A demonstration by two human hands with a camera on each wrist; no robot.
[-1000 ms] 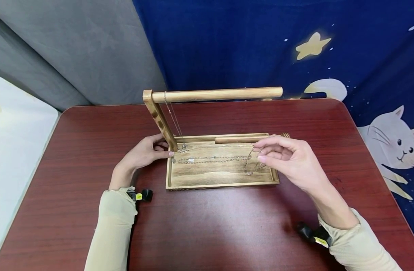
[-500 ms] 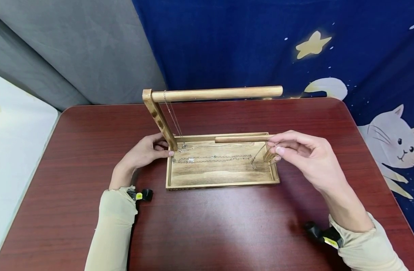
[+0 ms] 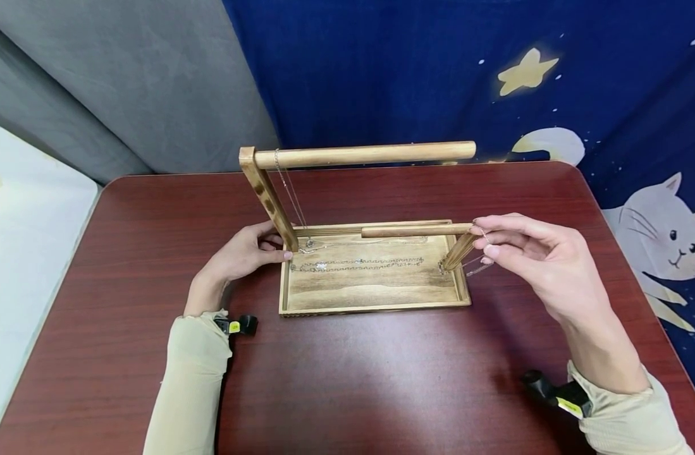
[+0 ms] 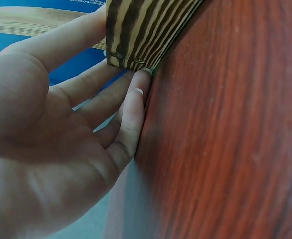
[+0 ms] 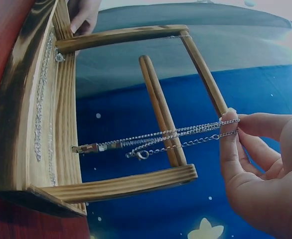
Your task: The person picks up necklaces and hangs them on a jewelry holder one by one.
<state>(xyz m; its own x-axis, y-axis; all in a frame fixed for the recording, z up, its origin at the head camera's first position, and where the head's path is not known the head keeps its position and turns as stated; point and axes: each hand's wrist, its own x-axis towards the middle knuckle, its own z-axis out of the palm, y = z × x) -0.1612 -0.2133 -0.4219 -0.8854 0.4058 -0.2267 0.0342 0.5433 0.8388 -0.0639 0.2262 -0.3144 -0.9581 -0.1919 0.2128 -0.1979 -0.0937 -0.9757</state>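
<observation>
In the head view my left hand (image 3: 241,253) holds the left end of a wooden jewelry stand (image 3: 375,309), thumb on the tray wall beside the tall post. The left wrist view has its fingers around a striped wooden corner (image 4: 143,35). My right hand (image 3: 543,259) pinches a silver necklace (image 5: 181,135) at the right end of the lower bar (image 3: 410,231). The right wrist view shows its doubled chain hanging past that bar, blocky beads at the lower end near the tray. A clasp (image 5: 142,155) dangles on a loose end.
Another necklace (image 3: 290,189) hangs from the left part of the upper bar (image 3: 370,153). Chain necklaces (image 3: 370,263) lie along the tray floor. The stand sits on a reddish-brown table (image 3: 353,379), before a blue curtain (image 3: 381,69) and a grey one (image 3: 153,76).
My right hand has moved to the right with the necklace, from over the tray to the free end of the lower bar. The left hand has stayed at the stand.
</observation>
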